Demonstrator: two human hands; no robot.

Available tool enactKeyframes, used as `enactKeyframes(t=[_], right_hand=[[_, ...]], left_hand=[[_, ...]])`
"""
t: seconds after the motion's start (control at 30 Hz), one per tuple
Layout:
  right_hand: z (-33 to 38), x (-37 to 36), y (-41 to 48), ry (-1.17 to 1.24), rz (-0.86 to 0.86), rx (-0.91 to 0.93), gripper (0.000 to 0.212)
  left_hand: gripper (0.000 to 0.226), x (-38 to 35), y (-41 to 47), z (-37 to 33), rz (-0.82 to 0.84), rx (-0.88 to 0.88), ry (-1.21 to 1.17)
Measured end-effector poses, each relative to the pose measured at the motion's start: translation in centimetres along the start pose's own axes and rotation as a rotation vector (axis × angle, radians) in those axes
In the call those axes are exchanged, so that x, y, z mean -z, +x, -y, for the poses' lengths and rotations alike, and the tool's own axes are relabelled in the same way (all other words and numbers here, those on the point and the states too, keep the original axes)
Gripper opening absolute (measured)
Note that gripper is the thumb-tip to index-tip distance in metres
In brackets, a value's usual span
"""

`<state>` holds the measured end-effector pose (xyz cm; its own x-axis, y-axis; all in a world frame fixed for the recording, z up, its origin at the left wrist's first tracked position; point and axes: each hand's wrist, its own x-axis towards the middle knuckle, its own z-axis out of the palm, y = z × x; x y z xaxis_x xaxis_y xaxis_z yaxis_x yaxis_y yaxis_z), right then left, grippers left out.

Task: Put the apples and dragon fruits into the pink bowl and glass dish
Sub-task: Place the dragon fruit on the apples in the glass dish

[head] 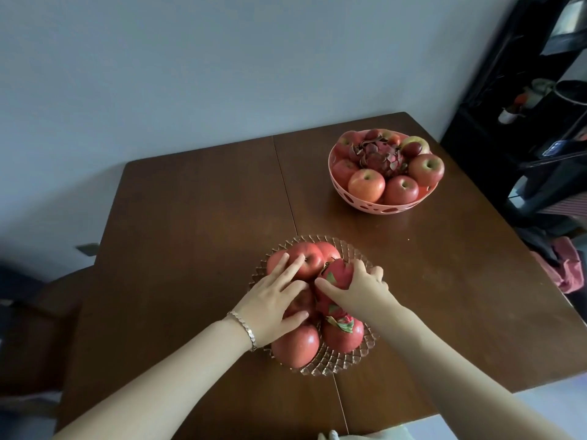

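Head view. The glass dish (359,350) sits on the tabletop (190,201) nearest the person, loaded with apples (295,344) around a dragon fruit (337,274). The right hand (365,289) is on that dragon fruit at the dish centre, fingers (324,285) wrapped and clamped around its upper body; judged, this seats it upright among the apples. The left hand (273,300) lies on the apples at the dish's left side, fingers spread apart and pressing flat, closed on nothing; judged, it braces the pile so nothing rolls while the dragon fruit is settled.

The pink bowl (381,204) stands well beyond the dish, to the far right, filled with apples ringing a second dragon fruit (379,158). No loose fruit shows on the tabletop around the dish. The task appears near completion.
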<state>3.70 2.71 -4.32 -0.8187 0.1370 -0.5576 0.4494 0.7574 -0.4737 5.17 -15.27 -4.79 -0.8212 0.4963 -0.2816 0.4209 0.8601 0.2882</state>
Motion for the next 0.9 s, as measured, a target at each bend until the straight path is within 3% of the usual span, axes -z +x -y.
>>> enactKeyframes(t=[0.13, 0.23, 0.4, 0.5, 0.6, 0.67, 0.77, 0.9], right_hand=[[-0.2, -0.2, -0.3, -0.046, -0.039, 0.085, 0.085], [-0.5, -0.4, 0.1, 0.016, -0.021, 0.083, 0.084], [-1.8, 1.1, 1.6, 0.226, 0.110, 0.083, 0.072], [-3.7, 2.6, 2.1, 0.464, 0.028, 0.036, 0.074], [-5.6, 2.6, 2.0, 0.559, 0.156, -0.148, 0.109], [-5.9, 2.0, 2.1, 0.597, 0.286, -0.227, 0.138], [-5.5, 1.0, 2.7, 0.713, 0.340, -0.247, 0.153], [-5.3, 0.4, 2.8, 0.763, 0.319, -0.218, 0.162]], left_hand=[[0.056, -0.4, -0.1, -0.7, 0.064, 0.017, 0.069], [0.056, -0.8, 0.1, -1.0, 0.029, 0.036, -0.066], [0.057, -1.3, 0.3, -0.8, -0.280, 0.091, -0.480], [0.077, -1.2, 0.4, -0.2, -0.426, 0.393, -0.657], [0.107, -0.7, 0.8, 1.0, -0.263, 0.861, -0.948], [0.117, -0.9, 1.1, 1.9, -0.103, 1.027, -1.118], [0.126, -1.3, 1.6, 2.6, -0.021, 1.054, -1.224], [0.104, -1.6, 2.0, 2.6, -0.095, 1.026, -1.280]])
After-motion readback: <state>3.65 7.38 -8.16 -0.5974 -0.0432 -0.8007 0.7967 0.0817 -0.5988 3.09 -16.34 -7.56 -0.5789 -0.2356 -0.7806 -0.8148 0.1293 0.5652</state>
